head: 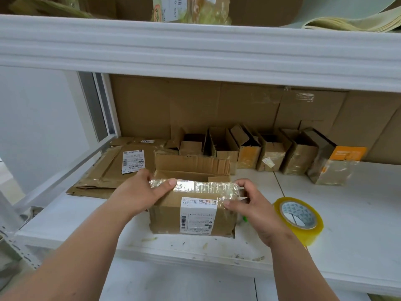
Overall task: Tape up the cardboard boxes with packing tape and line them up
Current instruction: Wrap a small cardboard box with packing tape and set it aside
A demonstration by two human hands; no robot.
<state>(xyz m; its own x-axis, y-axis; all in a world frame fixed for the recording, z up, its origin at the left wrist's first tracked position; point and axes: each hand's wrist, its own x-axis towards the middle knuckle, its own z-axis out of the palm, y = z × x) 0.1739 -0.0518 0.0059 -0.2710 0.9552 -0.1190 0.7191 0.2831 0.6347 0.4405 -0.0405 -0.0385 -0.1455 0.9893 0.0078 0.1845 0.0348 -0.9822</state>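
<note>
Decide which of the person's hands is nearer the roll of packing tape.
Right. The right hand grips the box's end just left of the tape roll; the left hand holds the box's far end.

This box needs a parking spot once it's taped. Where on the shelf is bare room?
Free: the white shelf right of the tape roll, in front of the row of boxes; also the front-left corner below the flattened cardboard. Crowded: the back edge and around the box in both hands.
</note>
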